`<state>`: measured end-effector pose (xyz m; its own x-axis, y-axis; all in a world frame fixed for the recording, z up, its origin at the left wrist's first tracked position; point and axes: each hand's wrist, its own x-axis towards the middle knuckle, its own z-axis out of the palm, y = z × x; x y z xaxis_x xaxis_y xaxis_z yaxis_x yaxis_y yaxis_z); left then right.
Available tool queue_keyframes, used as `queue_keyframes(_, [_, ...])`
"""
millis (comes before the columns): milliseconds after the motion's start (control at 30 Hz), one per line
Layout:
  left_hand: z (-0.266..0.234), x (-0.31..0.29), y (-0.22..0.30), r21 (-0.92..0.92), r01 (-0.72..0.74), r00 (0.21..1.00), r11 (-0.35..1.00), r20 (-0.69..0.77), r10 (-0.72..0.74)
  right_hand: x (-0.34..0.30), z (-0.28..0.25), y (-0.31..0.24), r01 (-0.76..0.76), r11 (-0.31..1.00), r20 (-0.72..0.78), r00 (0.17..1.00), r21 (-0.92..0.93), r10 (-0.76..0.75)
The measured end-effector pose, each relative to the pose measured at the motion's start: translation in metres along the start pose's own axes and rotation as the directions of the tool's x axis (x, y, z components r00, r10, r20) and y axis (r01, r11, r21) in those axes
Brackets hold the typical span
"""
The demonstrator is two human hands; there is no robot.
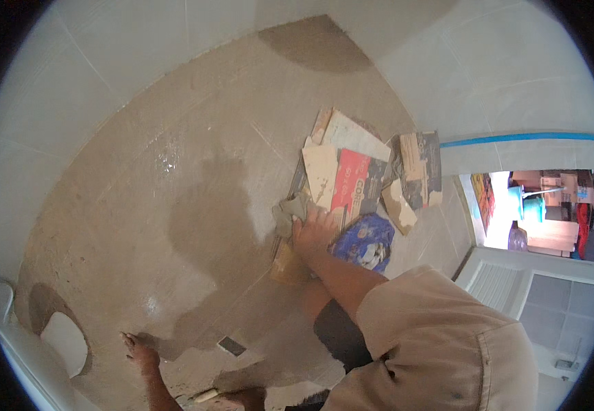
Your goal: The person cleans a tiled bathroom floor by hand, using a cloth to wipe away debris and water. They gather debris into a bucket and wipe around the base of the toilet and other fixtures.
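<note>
This is looking like a small tiled room in a home under renovation, most likely a bathroom. Pale glossy wall tiles (139,48) are curving around a floor (173,205) that is lying dusty and brown, with wet patches darkening it and grout lines showing through. A white ceramic fixture (64,342) is sitting at the lower left edge. Torn, mortar-smeared cardboard pieces (352,175) are lying spread on the floor as a work surface. A strip of blue tape (516,139) is running along the wall beside an open doorway (537,212), through which stacked boxes and household clutter are showing in bright daylight.
</note>
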<state>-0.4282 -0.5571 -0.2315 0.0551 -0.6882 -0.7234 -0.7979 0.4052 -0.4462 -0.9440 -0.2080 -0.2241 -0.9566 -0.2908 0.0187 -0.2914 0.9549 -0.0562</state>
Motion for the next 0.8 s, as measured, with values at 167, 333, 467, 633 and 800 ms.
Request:
queue_keyframes(167, [-0.013, -0.039, 0.028, -0.25, -0.068, 0.978, 0.966, -0.207, 0.015, -0.008, 0.001, 0.015, 0.026, 0.997, -0.043, 0.999, 0.075, -0.023])
queue_keyframes(333, [0.029, -0.095, 0.115, -0.777, -0.325, 0.892, 0.539, -0.441, -0.097, -0.006, -0.008, -0.008, 0.025, 0.984, 0.013, 1.0, 0.179, -0.028])
queue_keyframes(467, [-0.034, -0.306, 0.257, -0.67, -0.547, 0.823, 0.502, -0.538, 0.18, 0.028, -0.008, 0.024, 0.079, 0.971, 0.251, 0.958, 0.225, -0.137])
queue_keyframes(633, [-0.048, -0.339, 0.288, -0.6, -0.588, 0.795, 0.543, -0.553, 0.249, 0.086, -0.026, 0.062, -0.077, 0.865, 0.499, 0.84, 0.496, -0.212])
queue_keyframes(800, [-0.1, -0.282, 0.361, -0.554, -0.653, 0.732, 0.516, -0.637, 0.242, 0.131, -0.023, 0.148, -0.312, 0.497, 0.351, 0.936, 0.81, 0.015])
